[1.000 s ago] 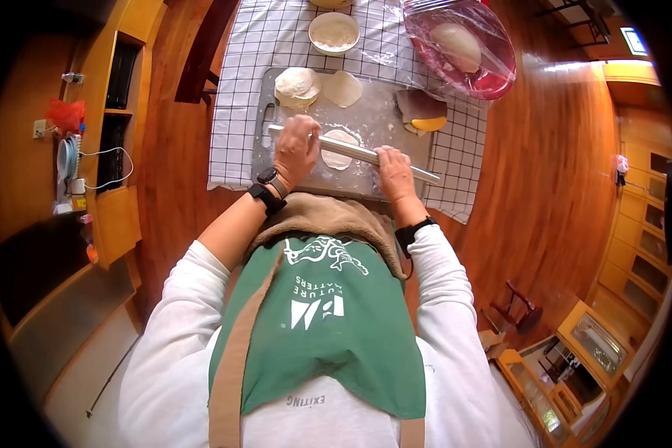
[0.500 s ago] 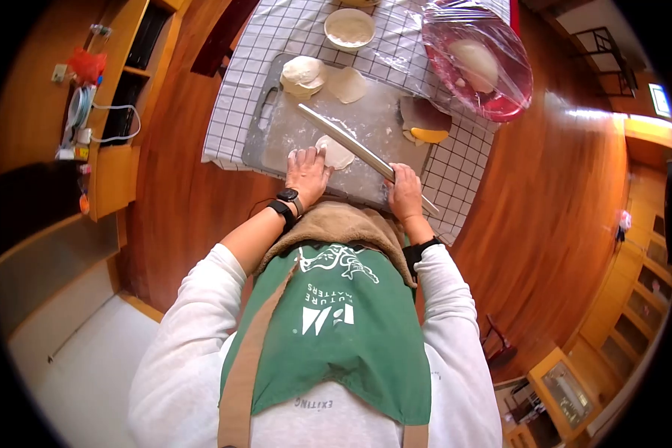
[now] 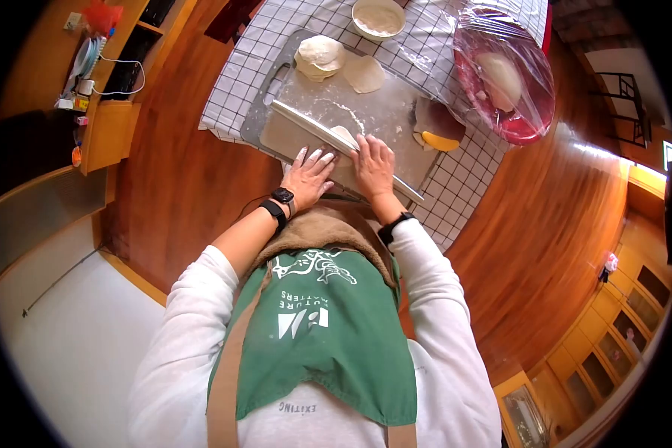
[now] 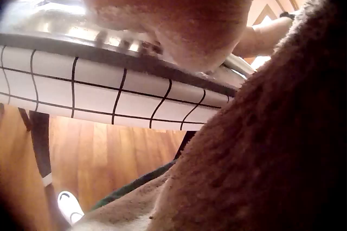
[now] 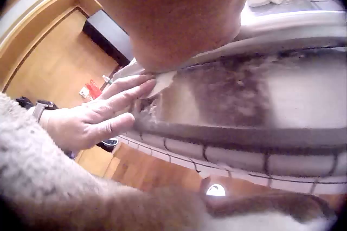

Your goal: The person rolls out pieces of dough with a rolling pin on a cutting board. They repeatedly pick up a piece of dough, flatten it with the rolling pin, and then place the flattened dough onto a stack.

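A metal rolling rod (image 3: 302,122) lies diagonally over a small white dough disc (image 3: 343,133) near the board's front edge. My right hand (image 3: 375,166) rests on the rod, fingers over it. My left hand (image 3: 306,179) lies with fingers spread at the near side of the disc; in the right wrist view the left hand's (image 5: 92,120) fingertips touch the dough's edge (image 5: 164,82). Part of the disc is hidden under the rod and right hand. Behind are a stack of dough rounds (image 3: 319,57) and a single flat round (image 3: 364,74).
The grey board (image 3: 396,93) lies on a checked cloth (image 3: 231,82). Its right side holds a dark item with a yellow scraper (image 3: 440,142). A bowl of flour (image 3: 379,19) stands behind; a red basin (image 3: 534,127) under plastic film, with dough inside, stands at the back right.
My left hand has left the rod's left end and come down beside the dough. My right hand has slid along the rod toward its middle, and the rod has moved nearer my body.
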Available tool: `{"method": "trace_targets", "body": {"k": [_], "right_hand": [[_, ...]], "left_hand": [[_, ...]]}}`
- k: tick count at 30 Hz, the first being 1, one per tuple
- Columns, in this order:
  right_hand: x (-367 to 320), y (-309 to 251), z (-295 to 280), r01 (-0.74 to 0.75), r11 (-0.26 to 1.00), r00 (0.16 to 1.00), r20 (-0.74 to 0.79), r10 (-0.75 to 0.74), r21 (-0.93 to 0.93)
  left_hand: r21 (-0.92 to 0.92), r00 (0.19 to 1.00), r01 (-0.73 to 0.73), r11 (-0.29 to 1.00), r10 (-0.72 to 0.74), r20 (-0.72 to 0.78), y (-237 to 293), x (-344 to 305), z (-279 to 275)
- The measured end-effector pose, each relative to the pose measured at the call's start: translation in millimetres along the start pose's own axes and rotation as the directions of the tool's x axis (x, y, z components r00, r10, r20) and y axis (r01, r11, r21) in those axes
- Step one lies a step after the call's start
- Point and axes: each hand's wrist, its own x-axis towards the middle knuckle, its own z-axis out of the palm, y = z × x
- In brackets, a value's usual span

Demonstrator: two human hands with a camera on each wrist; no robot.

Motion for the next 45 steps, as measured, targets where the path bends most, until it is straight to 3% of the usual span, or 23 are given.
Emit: {"method": "trace_targets", "body": {"k": [2,4,7,9,11,13,16,18,19,21,22,23,27,30,32,33,34,36,37,39,41,43,45], "right_hand": [[22,-15,19,-0.042,0.997,0.998,-0.041,0.039,-0.064],[44,-27,32,-0.258,0.958,0.966,-0.038,0.255,-0.126],[67,-14,20,-0.215,0.952,0.975,-0.112,0.194,-0.217],[75,-6,22,-0.243,0.95,0.969,-0.101,0.227,-0.194],[64,-8,27,-0.179,0.966,0.981,-0.106,0.161,-0.187],[42,-23,33,-0.157,0.963,0.985,0.032,0.168,-0.221],[68,-2,31,-0.151,0.96,0.988,-0.058,0.142,-0.237],[90,13,29,-0.314,0.932,0.947,-0.126,0.295,-0.183],[85,10,29,-0.311,0.932,0.949,-0.123,0.292,-0.187],[67,-7,28,-0.233,0.96,0.972,-0.016,0.234,-0.154],[61,-14,25,-0.261,0.946,0.954,0.101,0.283,-0.191],[66,-12,23,-0.261,0.946,0.953,0.107,0.284,-0.192],[100,17,23,-0.297,0.939,0.953,-0.111,0.28,-0.175],[85,11,20,-0.163,0.982,0.971,-0.19,0.142,-0.096],[61,2,7,-0.07,0.996,0.98,-0.188,0.06,-0.046],[51,2,0,-0.011,1.0,0.987,-0.159,0.007,-0.02],[41,3,-6,-0.013,1.0,0.987,-0.159,0.009,-0.02],[30,8,-14,0.235,0.97,0.972,-0.007,-0.236,-0.062],[30,10,-14,0.232,0.971,0.972,-0.017,-0.233,-0.061],[28,13,-16,0.282,0.959,0.946,0.179,-0.272,-0.033],[33,15,-18,0.277,0.961,0.951,0.148,-0.273,-0.006],[38,19,-26,0.277,0.961,0.96,-0.034,-0.277,0.015],[37,26,-40,0.269,0.963,0.961,-0.072,-0.266,0.033]], "left_hand": [[0.02,0.998,0.025,0.999,-0.026,0.049,1,1,-2],[0.006,0.998,0.028,1.0,-0.029,0.062,0,1,-3],[-0.001,0.998,0.026,1.0,-0.026,0.064,-5,-1,-5],[-0.004,0.999,0.02,1.0,-0.02,0.04,-5,0,-4],[-0.003,0.999,0.016,1.0,-0.016,0.048,-8,0,-4],[-0.014,0.999,0.025,1.0,-0.024,0.047,-14,6,-6],[-0.028,0.997,0.015,0.999,-0.013,0.075,-13,-4,-1],[-0.021,0.999,0.002,1.0,-0.001,0.051,-14,-5,-2],[-0.011,0.999,-0.001,1.0,0.002,0.048,-15,-5,-2],[-0.032,0.999,0.013,0.999,-0.011,0.044,-15,-6,3],[-0.052,0.999,0.023,0.998,-0.02,0.046,-13,-7,5],[-0.056,0.999,0.024,0.998,-0.022,0.05,-13,-9,7],[-0.035,0.999,0.004,0.999,-0.002,0.053,-15,-4,-3],[-0.067,1.0,0.016,0.998,-0.017,-0.012,-12,1,-7],[-0.113,0.968,0.203,0.973,-0.217,-0.126,-8,10,-5],[-0.112,0.968,0.203,0.973,-0.216,-0.126,-7,16,-6],[-0.175,0.926,0.325,0.929,-0.35,-0.141,-6,22,-7],[-0.242,0.836,0.466,0.851,-0.513,-0.193,-9,34,-8],[-0.236,0.839,0.461,0.855,-0.507,-0.199,-8,39,-8],[-0.262,0.775,0.59,0.763,-0.627,-0.082,-4,47,-11],[-0.279,0.762,0.606,0.744,-0.645,-0.065,0,53,-12],[-0.325,0.696,0.7,0.635,-0.709,0.112,3,59,-14],[-0.374,0.68,0.692,0.617,-0.732,0.05,10,64,-15]]}}
